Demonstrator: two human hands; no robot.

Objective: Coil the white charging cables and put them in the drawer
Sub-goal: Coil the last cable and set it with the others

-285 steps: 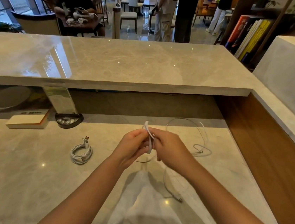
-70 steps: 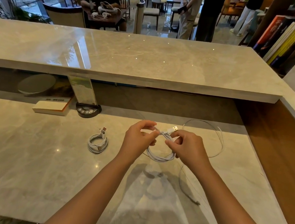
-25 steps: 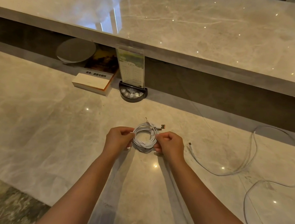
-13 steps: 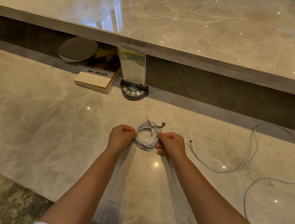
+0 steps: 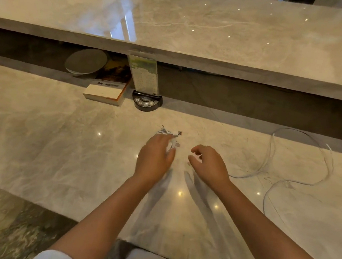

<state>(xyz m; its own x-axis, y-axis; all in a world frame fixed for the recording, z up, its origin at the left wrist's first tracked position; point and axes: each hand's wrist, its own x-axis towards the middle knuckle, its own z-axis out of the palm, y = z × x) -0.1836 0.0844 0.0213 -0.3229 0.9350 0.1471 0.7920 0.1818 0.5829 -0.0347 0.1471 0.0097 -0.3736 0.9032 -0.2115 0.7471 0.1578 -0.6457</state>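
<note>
Two hands, left (image 5: 155,158) holding coiled cables (image 5: 170,135); book (image 5: 106,92) label blurred

Premises: reception or service counter in commercial venue. Evidence: two-tier polished marble counter (image 5: 199,22), raised customer ledge over lower staff worktop (image 5: 37,135); acrylic menu stand (image 5: 144,73) on black call-button base (image 5: 147,103); boxed item (image 5: 106,93) and round plate (image 5: 86,61) stored under ledge.

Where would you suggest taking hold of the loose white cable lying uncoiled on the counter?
Probably at the free end of the loose cable nearest the right hand, pinched from above with the fingers. It lies flat in open loops, so coiling can start from that end.
</note>
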